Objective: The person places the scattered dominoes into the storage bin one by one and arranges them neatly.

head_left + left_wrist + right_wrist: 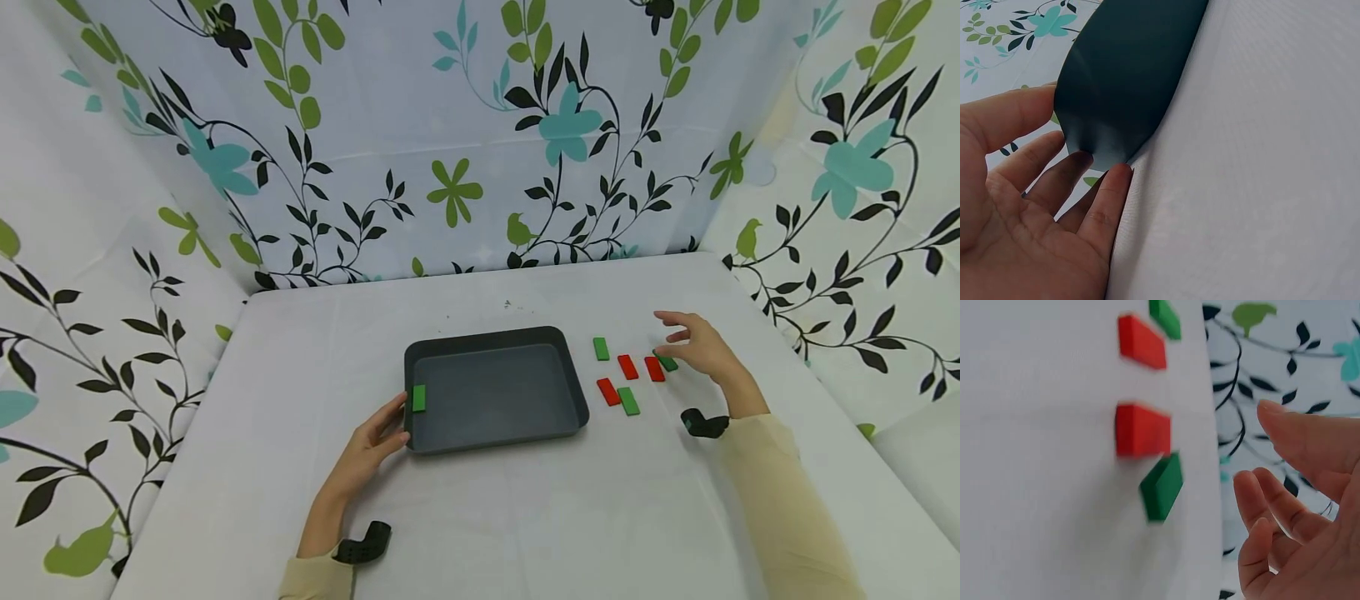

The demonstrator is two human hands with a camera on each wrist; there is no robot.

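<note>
A dark grey rectangular tray (495, 387) lies on the white table, with a small green block (419, 398) inside by its left wall. My left hand (363, 450) touches the tray's left end. In the left wrist view its relaxed fingers (1044, 159) rest against the outer wall. My right hand (703, 348) hovers over a green block (667, 363) right of the tray. Thumb and fingers are spread apart there, with nothing between them in the right wrist view. Beside that green piece lies a red block (1142, 431).
Left of the right hand lie two more red blocks, an upper one (628, 367) and a lower one (608, 392), plus two green ones, at the back (602, 348) and front (629, 402). A leaf-patterned curtain (480, 125) hangs behind the table (510, 517) and along its sides.
</note>
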